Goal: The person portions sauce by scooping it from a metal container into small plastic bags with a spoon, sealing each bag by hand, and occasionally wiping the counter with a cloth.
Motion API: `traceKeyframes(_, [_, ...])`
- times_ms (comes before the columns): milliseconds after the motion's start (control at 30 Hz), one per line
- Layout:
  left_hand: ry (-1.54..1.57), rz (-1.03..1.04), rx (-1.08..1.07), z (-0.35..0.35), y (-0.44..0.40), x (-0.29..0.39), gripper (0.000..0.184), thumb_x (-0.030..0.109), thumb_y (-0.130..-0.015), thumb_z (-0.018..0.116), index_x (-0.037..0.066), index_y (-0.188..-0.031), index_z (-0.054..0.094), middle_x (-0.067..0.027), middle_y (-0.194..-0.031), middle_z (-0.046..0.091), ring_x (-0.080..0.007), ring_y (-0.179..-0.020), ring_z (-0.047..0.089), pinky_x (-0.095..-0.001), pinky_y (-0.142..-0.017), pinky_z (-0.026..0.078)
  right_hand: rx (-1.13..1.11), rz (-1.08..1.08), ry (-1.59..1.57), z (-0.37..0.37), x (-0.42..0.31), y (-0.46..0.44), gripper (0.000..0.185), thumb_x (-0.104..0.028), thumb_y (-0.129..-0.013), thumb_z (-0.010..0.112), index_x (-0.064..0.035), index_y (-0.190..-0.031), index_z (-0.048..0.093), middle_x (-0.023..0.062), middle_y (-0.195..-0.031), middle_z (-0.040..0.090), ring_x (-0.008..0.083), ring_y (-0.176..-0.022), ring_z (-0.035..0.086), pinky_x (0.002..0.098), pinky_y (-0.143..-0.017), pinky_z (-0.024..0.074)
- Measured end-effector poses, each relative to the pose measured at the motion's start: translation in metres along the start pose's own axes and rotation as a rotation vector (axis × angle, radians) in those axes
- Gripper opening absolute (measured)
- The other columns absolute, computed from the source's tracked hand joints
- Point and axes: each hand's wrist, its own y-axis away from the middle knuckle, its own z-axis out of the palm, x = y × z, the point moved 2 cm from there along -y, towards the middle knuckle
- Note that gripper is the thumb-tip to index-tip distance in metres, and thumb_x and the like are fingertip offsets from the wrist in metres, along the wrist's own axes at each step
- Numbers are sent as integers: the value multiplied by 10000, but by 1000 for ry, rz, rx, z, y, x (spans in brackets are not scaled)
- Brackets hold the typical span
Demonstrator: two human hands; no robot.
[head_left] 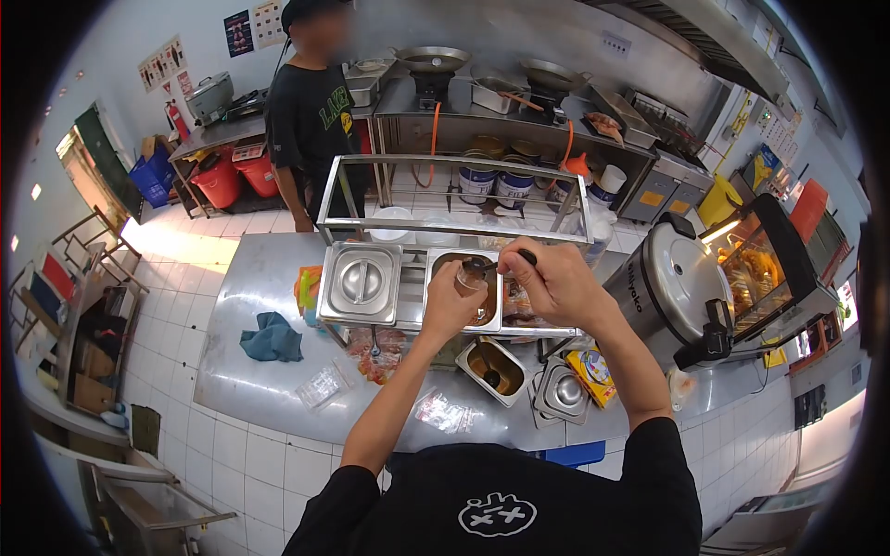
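Over an open steel pan (pixel 489 320) of brown sauce, my left hand (pixel 456 301) holds a small clear cup (pixel 472 281). My right hand (pixel 554 283), just to its right, is closed around the black handle of a ladle (pixel 527 257), whose bowl is at the cup's rim. Left of my hands sits a steel pan with a lid (pixel 362 284). Nearer to me, a tilted steel pan (pixel 491 369) holds brown sauce and a dark ladle. Packed food in plastic lies in the compartment under my right hand.
A steel shelf frame (pixel 454 159) stands beyond the pans. A big rice cooker (pixel 669 287) is at the right, beside steel lids (pixel 562 389) and a yellow packet (pixel 593 372). A blue cloth (pixel 272 338) lies left. Another person (pixel 311 120) stands beyond the counter.
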Motion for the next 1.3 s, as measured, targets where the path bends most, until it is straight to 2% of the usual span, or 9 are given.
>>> traceKeyframes(100, [2, 2, 10, 0, -1, 3, 276, 118, -767, 767, -4, -988, 656, -137, -896, 634, -292, -824, 651, -375, -766, 517, -21, 0, -3, -2, -4, 0, 167, -149, -1031, 554, -18, -976, 641, 138, -789, 701, 310, -676, 694, 352, -623, 517])
traceKeyframes(400, [24, -41, 18, -1, 0, 9, 255, 114, -768, 772, -1, -966, 660, -127, -885, 633, -265, -800, 653, -366, -745, 518, 14, -40, 11, -1, -5, 3, 149, -136, -1030, 557, -17, -977, 632, 128, -798, 703, 309, -700, 709, 347, -642, 529])
traceKeyframes(700, [15, -60, 25, 0, -3, 12, 261, 115, -762, 780, 2, -965, 662, -126, -897, 632, -260, -797, 657, -359, -729, 516, 1, -21, -23, -7, -8, 3, 151, -127, -1021, 563, -10, -967, 641, 120, -761, 693, 287, -603, 653, 332, -582, 490])
traceKeyframes(1000, [43, -41, 42, 1, -3, 12, 283, 119, -753, 784, -7, -976, 663, -124, -896, 632, -253, -793, 661, -355, -731, 522, 4, -90, 15, -7, -9, 6, 144, -119, -1013, 568, -9, -976, 653, 120, -769, 699, 289, -621, 664, 328, -598, 501])
traceKeyframes(1100, [41, -42, 39, 3, -5, 5, 279, 118, -752, 786, -6, -969, 662, -122, -888, 629, -250, -772, 655, -354, -715, 518, 17, -71, 40, -9, -7, 8, 151, -121, -1015, 567, -10, -964, 655, 114, -749, 686, 262, -608, 656, 320, -596, 500])
traceKeyframes(1300, [51, -46, 42, 2, -5, 10, 250, 108, -755, 781, -5, -936, 650, -118, -863, 617, -242, -740, 635, -352, -690, 505, 34, -28, -86, -10, -9, 6, 210, -140, -1045, 545, -8, -925, 654, 58, -647, 592, 133, -552, 574, 282, -550, 458])
